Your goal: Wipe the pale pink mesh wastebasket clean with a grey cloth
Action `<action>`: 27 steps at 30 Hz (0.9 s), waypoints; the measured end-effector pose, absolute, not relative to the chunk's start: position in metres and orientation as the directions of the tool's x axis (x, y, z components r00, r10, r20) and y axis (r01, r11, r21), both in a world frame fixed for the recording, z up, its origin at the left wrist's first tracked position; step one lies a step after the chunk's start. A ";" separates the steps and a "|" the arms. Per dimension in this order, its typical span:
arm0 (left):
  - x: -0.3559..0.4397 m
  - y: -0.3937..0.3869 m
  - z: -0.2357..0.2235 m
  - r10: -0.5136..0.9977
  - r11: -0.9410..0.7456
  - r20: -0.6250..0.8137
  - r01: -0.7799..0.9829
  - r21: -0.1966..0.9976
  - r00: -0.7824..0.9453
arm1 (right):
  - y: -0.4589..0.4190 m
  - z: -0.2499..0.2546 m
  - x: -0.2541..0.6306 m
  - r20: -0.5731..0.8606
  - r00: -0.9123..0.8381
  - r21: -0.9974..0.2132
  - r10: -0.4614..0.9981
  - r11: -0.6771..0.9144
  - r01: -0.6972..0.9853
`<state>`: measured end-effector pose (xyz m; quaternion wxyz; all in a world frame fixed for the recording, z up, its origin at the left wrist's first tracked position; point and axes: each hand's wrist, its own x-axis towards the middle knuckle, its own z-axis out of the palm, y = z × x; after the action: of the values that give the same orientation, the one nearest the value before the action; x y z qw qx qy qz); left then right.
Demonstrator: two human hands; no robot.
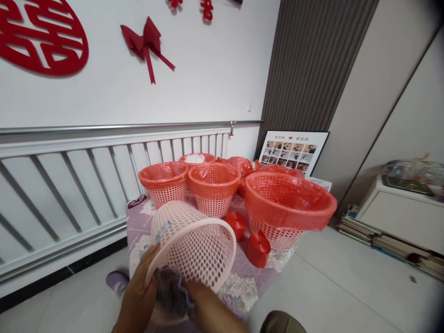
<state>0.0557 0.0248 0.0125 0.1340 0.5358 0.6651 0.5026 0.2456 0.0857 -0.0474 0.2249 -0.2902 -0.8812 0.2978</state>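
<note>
At the far left, a red paper-cut emblem (41, 37) and a red bow (145, 44) are fixed to the white wall, above a white railing (86, 162) topped by a metal rail.

At about 7 o'clock in the view, the left hand (137, 291) is seen with its fingers (149, 256) clenched on the rim of a pale pink mesh basket (194, 245). The basket is tipped on its side, its open mouth turned toward the person, and it is held over the near edge of a low tabletop covered with a purple floral cloth (239, 286). A white label is stuck on the basket's side near the rim. At 6 o'clock, the right hand (204, 305) is pressed against a grey cloth (171, 291), which is bunched at the basket's rim; the fingers are hidden behind the cloth, so it cannot be told whether they are closed or released.

A pair of glasses (136, 201) lies at 10 o'clock from the held basket. Behind it, at 12 o'clock, three orange-red mesh baskets lined with red bags (163, 182) are stood upright in a cluster. Two red ribbon rolls (258, 249) are placed at 3 o'clock of the held basket. Just right of them, a larger lined basket (287, 203) is stood upright.

Farther right, a framed photo collage (294, 150) is leaned against the dark slatted wall panel, and stacked books (388, 240) are laid on the floor beside a white cabinet (402, 212).
</note>
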 end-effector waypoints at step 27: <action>0.053 0.059 0.020 0.876 -0.256 0.458 0.657 0.709 -0.153 | 0.167 -0.059 0.210 -0.037 -0.550 -0.247 0.834 0.526 0.814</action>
<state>0.0528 0.0588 0.0200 0.1170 0.6401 0.5985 0.4673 0.2105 0.1670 -0.0593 0.0430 -0.4724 -0.8724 0.1184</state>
